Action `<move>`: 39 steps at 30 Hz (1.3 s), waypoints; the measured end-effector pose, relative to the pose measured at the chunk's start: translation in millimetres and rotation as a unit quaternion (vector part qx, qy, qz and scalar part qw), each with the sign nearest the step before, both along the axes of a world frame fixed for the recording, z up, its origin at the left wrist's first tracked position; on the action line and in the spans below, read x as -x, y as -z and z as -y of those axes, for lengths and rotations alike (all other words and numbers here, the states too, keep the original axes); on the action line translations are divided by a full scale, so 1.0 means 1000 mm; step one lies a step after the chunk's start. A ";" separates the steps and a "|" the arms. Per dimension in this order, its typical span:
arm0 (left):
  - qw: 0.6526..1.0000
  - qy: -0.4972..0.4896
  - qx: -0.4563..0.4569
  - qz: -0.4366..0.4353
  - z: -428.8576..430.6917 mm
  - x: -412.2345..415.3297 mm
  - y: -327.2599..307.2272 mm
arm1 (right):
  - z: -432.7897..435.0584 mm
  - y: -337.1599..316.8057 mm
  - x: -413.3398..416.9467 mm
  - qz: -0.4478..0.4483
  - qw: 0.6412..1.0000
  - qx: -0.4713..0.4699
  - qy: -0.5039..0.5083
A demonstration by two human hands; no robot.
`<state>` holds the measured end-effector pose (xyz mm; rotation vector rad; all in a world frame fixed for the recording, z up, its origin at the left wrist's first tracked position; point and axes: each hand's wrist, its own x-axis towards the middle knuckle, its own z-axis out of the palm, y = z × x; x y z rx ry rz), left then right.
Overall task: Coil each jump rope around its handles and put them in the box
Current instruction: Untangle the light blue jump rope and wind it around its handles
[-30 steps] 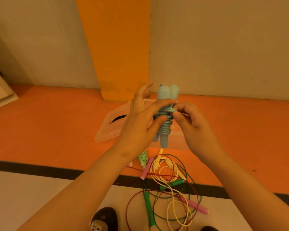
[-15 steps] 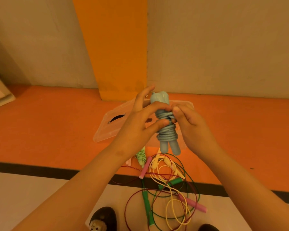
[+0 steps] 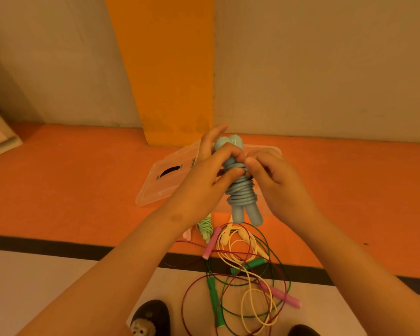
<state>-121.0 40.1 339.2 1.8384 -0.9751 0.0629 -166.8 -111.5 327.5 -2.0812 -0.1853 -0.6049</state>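
Blue jump rope, almost wholly coiled round its handles, is held over the clear plastic box: left hand grips the handles, right hand pinches the last turn. Nearer than the box, a tangle of loose ropes awaits coiling.

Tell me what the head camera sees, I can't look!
The left hand and right hand grip a blue jump rope coiled round its handles, over a clear box on an orange floor. Green, yellow and red ropes lie tangled.
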 end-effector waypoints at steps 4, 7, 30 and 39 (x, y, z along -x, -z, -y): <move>0.998 -0.022 -0.043 0.036 0.001 0.001 0.000 | -0.005 -0.002 0.003 -0.012 0.999 -0.041 -0.010; 0.997 -0.039 -0.065 0.032 -0.002 0.003 -0.003 | -0.005 0.000 0.004 -0.052 0.995 -0.069 -0.048; 0.954 -0.007 0.100 -0.282 -0.001 0.001 0.004 | -0.011 0.001 0.005 0.140 0.962 0.226 0.054; 0.963 -0.048 0.078 -0.252 0.006 -0.002 0.009 | -0.014 -0.002 -0.002 0.166 0.943 0.267 0.106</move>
